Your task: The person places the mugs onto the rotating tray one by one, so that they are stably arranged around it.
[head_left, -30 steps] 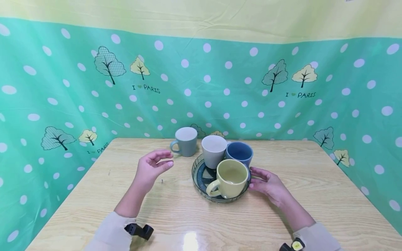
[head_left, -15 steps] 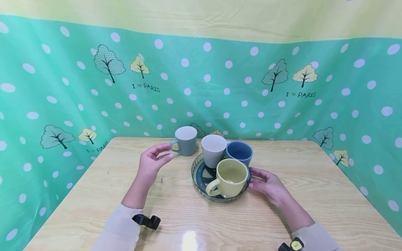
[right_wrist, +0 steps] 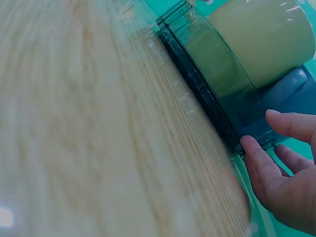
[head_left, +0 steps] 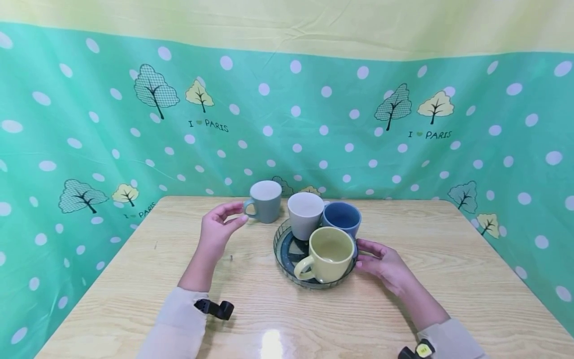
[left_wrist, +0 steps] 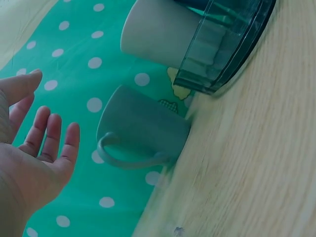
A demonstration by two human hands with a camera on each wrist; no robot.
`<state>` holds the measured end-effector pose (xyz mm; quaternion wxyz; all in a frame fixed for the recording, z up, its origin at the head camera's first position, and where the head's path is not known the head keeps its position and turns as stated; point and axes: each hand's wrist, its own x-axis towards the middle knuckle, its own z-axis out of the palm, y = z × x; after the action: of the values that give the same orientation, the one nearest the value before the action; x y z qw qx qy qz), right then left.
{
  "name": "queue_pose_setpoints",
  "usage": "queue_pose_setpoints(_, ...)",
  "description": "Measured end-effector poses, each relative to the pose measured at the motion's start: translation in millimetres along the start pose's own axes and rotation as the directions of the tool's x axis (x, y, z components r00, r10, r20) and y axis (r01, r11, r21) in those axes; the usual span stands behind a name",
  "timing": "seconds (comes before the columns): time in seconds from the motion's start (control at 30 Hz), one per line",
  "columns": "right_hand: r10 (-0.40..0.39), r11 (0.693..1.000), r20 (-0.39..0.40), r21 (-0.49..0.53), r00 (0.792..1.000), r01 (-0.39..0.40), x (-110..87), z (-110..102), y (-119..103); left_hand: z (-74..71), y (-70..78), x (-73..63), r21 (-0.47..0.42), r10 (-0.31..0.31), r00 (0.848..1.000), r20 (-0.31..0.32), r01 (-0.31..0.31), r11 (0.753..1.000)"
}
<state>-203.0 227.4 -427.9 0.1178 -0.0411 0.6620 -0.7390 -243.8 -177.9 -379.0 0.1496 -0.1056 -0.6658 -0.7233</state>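
Note:
A grey-blue mug (head_left: 267,204) stands upright at the back of the table, its handle toward my left hand (head_left: 217,229). Fingertips and thumb of that hand are spread just beside the handle; the left wrist view shows a gap between hand (left_wrist: 42,158) and mug (left_wrist: 143,126). A round clear glass tray (head_left: 281,259) holds a pale grey cup (head_left: 306,217), a blue mug (head_left: 342,217) and a yellow mug (head_left: 331,255). My right hand (head_left: 386,267) touches the right side of the tray (right_wrist: 207,94) with loosely extended fingers.
The wooden table (head_left: 251,319) ends at a green dotted curtain (head_left: 296,129) close behind the mugs. A small dark mark (head_left: 231,258) shows on the tabletop left of the tray. Each wrist carries a black camera, such as the left one (head_left: 215,309).
My left hand has moved slightly up and forward, closer to the grey-blue mug's handle. The right hand, the tray and the mugs stay in place.

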Motion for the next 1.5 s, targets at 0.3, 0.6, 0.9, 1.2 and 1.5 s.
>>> queue_pose_setpoints(0.3,-0.001,1.0,0.01,0.018,1.0,0.001,-0.6,-2,1,-2.5,-3.2,9.4,0.057,-0.041,0.998,-0.037,0.043,0.997)
queue_pose_setpoints(0.6,-0.007,1.0,0.011,0.013,1.0,0.007,0.2,-3,2,-5.6,-12.1,19.1,0.043,-0.041,0.995,-0.087,0.045,0.998)
queue_pose_setpoints(0.9,-0.006,1.0,0.01,0.013,1.0,0.005,0.6,-2,2,-9.0,-21.0,24.2,0.062,-0.069,0.992,-0.104,0.075,0.995)
queue_pose_setpoints(1.2,-0.011,1.0,0.013,0.008,1.0,0.01,-0.1,-1,2,-11.6,-31.5,30.7,0.1,-0.112,0.989,-0.098,0.122,0.987)
queue_pose_setpoints(1.5,-0.014,1.0,0.009,0.006,1.0,0.014,0.3,-1,3,-12.1,-40.5,36.5,0.151,-0.129,0.987,-0.1,0.143,0.978)
